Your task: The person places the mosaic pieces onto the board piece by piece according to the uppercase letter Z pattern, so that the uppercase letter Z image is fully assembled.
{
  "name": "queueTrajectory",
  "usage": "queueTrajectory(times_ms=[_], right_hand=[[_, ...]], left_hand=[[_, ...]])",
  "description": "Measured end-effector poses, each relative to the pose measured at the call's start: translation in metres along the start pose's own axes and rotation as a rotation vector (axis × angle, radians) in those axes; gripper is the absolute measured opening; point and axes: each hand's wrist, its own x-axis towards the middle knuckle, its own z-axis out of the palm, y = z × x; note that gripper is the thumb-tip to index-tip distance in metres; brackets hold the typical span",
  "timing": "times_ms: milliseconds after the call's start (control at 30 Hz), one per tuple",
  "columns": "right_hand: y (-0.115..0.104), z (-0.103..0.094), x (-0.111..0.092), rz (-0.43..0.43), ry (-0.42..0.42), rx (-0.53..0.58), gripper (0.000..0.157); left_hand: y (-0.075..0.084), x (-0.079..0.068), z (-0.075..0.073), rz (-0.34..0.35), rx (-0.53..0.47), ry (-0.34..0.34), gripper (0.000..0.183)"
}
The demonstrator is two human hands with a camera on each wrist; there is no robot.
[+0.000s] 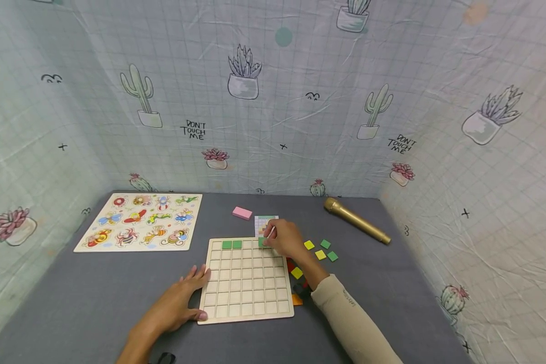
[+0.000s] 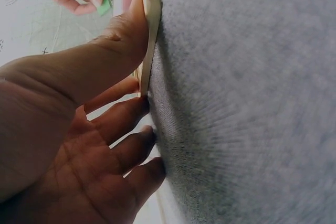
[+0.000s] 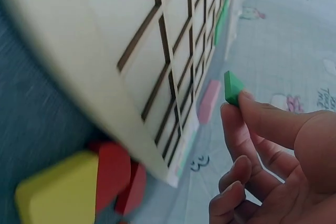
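Note:
My right hand (image 1: 285,238) pinches a small green square tile (image 3: 232,88) between thumb and index finger, over the far row of a wooden grid board (image 1: 246,284). The other fingers of that hand are curled back in the right wrist view. Two green tiles (image 1: 232,244) lie side by side in cells of the far row, left of the held one. My left hand (image 1: 178,302) rests at the board's left side, fingers spread along the edge and thumb at the near left corner. A printed card (image 1: 266,218) lies behind the board, partly covered by the right hand.
Loose yellow (image 1: 320,255), green (image 1: 332,256), red and orange tiles lie right of the board, some hidden under the right forearm. Farther back are a pink block (image 1: 242,213) and a gold microphone (image 1: 357,220). An insect picture board (image 1: 138,222) lies at the left.

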Motion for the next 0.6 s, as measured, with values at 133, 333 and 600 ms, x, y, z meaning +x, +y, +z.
queueTrajectory(times_ms=[133,333,600], right_hand=[[-0.006,0.009,0.008,0.002,-0.004,-0.003,0.015],[-0.015,0.021,0.017,0.026,-0.034,-0.023,0.015],[-0.025,0.033,0.023,0.054,-0.073,-0.060,0.015]], left_hand=[[0.000,0.000,0.000,0.002,-0.003,0.005,0.105],[0.000,0.000,0.000,-0.002,0.004,0.001,0.104],[0.000,0.000,0.001,-0.004,0.000,-0.008,0.105]])
